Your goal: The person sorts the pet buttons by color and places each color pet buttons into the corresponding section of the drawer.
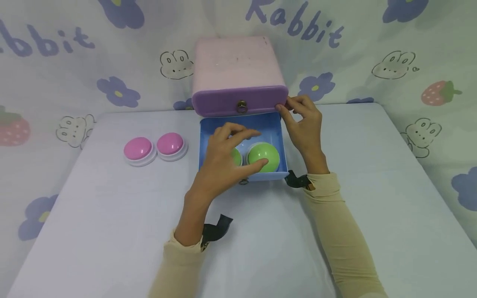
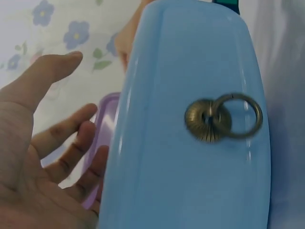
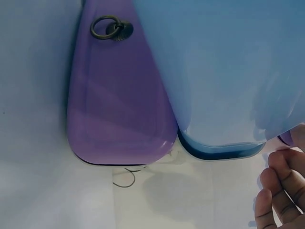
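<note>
Patterned cloth (image 1: 354,62) hangs behind hands (image 1: 220,161) (image 1: 306,126) at a blue drawer (image 1: 262,125).

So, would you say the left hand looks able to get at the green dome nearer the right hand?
Probably yes: the left hand hangs, holding nothing, above the pulled-out blue drawer, and nothing appears to lie between it and that green dome.

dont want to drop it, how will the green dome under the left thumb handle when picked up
The green dome looks glossy, so likely slippery. Its undented curve suggests stiffness; its pale rim hints at a base that resists rolling.
</note>
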A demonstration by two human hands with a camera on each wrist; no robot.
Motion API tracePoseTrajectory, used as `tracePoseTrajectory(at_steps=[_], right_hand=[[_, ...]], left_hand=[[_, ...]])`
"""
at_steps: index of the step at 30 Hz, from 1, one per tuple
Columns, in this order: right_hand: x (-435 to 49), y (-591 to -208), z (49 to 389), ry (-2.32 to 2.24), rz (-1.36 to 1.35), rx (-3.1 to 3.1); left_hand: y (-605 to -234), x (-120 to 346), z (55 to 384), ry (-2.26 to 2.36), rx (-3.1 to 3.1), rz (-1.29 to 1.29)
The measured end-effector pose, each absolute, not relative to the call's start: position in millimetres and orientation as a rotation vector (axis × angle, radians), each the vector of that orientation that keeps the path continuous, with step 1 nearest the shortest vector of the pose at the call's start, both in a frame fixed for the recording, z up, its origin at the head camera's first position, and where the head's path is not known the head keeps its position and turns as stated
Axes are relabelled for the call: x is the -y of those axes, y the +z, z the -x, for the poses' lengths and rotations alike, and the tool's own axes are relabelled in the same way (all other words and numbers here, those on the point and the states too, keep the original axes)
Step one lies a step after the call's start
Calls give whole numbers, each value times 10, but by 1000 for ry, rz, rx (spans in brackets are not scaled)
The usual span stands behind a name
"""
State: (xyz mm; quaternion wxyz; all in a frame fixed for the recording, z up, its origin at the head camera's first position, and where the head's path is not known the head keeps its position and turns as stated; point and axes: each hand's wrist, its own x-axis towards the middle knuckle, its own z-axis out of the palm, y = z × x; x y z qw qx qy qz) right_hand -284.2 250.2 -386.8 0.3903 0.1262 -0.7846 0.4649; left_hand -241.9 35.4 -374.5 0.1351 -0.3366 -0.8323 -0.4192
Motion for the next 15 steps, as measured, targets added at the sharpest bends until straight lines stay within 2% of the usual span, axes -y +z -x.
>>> tracePoseTrajectory(at_steps=[8, 15], right_hand=[[-2480, -3867, 2816, 1210, -289, 1994], [-2484, -3858, 2829, 1196, -303, 1983]], left_hand=[[-3816, -78, 2267, -1419, 2272, 896], [-3926, -38, 2053, -1433, 2149, 791]])
